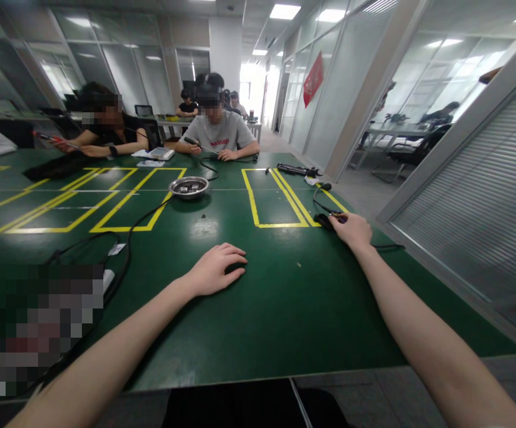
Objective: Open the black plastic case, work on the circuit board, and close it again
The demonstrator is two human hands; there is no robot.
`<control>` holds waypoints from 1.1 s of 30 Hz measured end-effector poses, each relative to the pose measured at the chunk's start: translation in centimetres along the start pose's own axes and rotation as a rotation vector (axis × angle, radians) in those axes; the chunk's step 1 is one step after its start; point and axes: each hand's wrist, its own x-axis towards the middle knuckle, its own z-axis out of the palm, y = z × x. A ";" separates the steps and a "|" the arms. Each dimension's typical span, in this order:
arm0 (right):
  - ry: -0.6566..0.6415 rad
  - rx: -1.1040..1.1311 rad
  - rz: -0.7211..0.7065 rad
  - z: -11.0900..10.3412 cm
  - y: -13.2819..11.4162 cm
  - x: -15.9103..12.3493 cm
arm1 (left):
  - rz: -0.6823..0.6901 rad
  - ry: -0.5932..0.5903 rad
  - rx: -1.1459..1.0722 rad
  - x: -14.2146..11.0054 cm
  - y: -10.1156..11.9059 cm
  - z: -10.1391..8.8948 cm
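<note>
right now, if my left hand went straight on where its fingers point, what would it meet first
Past some bare green tabletop, the left hand would probably first meet the right hand or the black item beside it, though depth and the exact line are hard to judge here.

The green table [267,321] is marked with yellow tape [282,226]; a metal bowl [176,191] and small black item [323,221] are supported.
</note>
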 end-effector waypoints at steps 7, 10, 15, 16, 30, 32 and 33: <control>-0.124 0.029 -0.231 -0.5 -2.0 -1.1 | -0.009 -0.014 0.008 0.0 0.0 0.0; -0.185 0.159 -0.502 -0.6 -4.2 -3.3 | -0.002 -0.023 0.017 0.0 0.1 -0.1; -0.420 0.507 -1.039 -1.4 -9.0 -9.9 | 0.003 0.114 0.030 0.1 1.2 -0.4; -0.488 0.587 -1.141 -1.7 -9.7 -11.3 | 0.022 0.135 0.024 0.1 1.5 -0.6; -0.318 0.782 -1.282 -2.9 -9.6 -12.2 | -0.013 -0.013 0.065 0.0 1.6 -0.5; -0.313 0.732 -1.236 -2.7 -9.2 -11.4 | -0.026 -0.010 0.079 0.0 1.6 -0.6; -0.318 0.695 -1.204 -2.5 -9.0 -11.0 | -0.033 -0.011 0.081 0.0 1.6 -0.6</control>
